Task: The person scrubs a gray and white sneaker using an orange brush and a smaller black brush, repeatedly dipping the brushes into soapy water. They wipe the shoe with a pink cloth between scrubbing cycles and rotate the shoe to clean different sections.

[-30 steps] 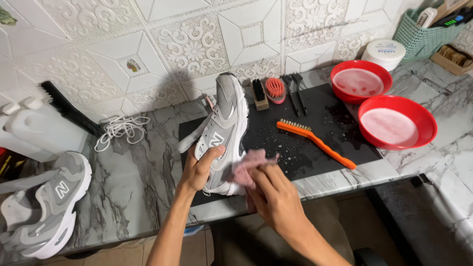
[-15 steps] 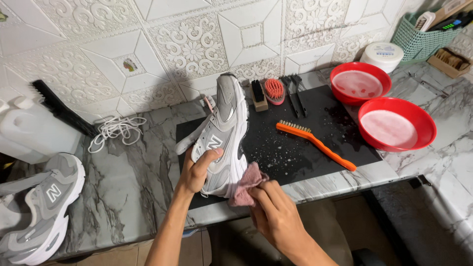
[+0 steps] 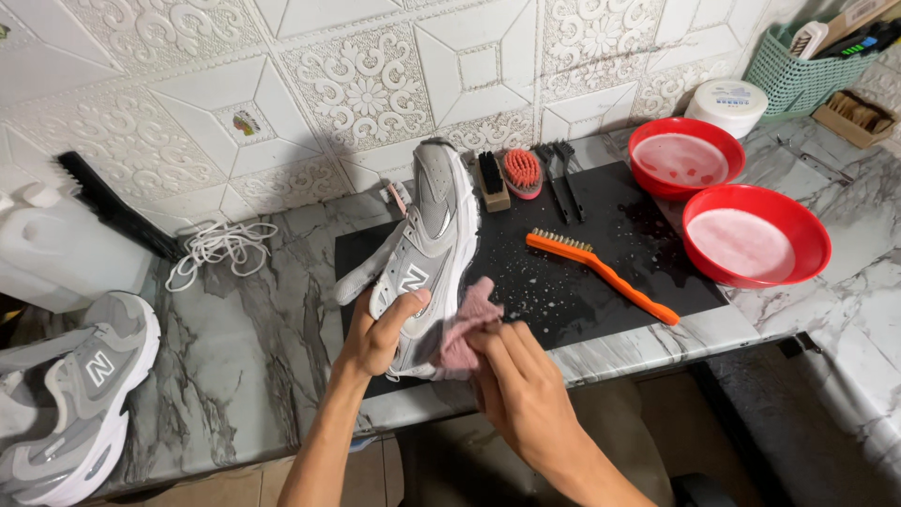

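My left hand (image 3: 375, 338) grips the grey sneaker (image 3: 427, 249) on the black mat (image 3: 601, 272), bracing it; my right hand's (image 3: 516, 385) fingers pinch a pink cloth (image 3: 466, 324) against its heel.

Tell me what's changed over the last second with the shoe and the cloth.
The right hand keeps rubbing the pink cloth over the heel end of the grey sneaker, working slightly down and back up. The left hand still grips the sneaker's side. The orange brush and red bowls haven't moved.
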